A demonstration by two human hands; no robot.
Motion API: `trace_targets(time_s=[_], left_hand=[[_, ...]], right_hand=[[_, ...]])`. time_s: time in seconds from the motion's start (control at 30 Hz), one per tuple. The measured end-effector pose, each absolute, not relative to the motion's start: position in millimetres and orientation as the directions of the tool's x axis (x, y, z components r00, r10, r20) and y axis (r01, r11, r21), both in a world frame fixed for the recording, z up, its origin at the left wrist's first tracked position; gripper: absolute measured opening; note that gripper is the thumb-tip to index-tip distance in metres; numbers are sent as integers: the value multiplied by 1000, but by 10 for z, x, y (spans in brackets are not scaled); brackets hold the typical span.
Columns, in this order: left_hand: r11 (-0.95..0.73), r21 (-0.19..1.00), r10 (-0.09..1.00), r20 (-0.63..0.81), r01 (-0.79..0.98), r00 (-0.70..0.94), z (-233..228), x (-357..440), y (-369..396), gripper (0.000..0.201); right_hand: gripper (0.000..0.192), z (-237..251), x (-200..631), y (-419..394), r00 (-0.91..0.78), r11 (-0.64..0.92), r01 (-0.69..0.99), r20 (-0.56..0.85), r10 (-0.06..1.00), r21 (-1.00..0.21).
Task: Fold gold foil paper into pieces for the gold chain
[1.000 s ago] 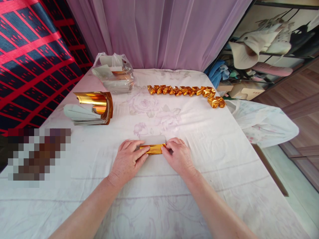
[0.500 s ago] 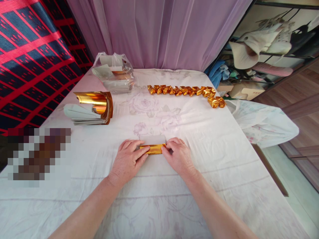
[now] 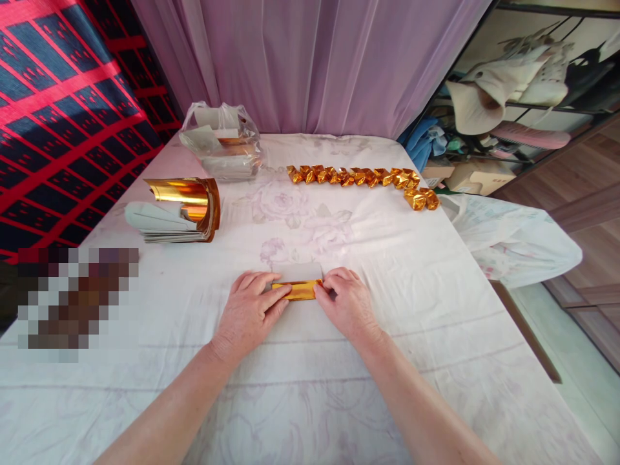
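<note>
Gold sheet (image 3: 299,290) ends under fingers (image 3: 271,298); pixelated patch (image 3: 77,303).

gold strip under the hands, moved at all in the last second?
No. The gold strip sits at the same spot below the faded rose print on the cloth, pinned between left hand and right hand.

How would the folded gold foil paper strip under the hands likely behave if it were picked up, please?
The folded gold foil paper strip looks thin, so probably light and floppy. Its glossy face may be slippery. The left hand and right hand press it flat, hinting that it springs open.
</note>
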State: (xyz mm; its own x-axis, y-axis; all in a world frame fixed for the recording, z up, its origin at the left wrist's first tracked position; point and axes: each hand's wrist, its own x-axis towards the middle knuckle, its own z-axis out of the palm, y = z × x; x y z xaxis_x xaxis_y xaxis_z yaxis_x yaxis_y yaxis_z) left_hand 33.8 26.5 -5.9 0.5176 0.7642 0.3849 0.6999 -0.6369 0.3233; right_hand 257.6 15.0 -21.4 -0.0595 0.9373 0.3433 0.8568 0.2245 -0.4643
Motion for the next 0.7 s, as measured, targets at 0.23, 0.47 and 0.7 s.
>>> trace_targets(time_s=[0.23, 0.47, 0.7], left_hand=[[-633, 318, 768, 374, 706, 521, -56, 343, 266, 25], [-632, 314, 769, 373, 709, 519, -59, 347, 265, 25], [-622, 329, 779, 360, 711, 514, -57, 348, 263, 24]], right_hand=[[26, -217, 2582, 154, -70, 231, 858, 341, 938, -459], [25, -209, 2577, 150, -64, 231, 861, 354, 933, -453], [25, -207, 2576, 150, -64, 234, 861, 361, 930, -452]])
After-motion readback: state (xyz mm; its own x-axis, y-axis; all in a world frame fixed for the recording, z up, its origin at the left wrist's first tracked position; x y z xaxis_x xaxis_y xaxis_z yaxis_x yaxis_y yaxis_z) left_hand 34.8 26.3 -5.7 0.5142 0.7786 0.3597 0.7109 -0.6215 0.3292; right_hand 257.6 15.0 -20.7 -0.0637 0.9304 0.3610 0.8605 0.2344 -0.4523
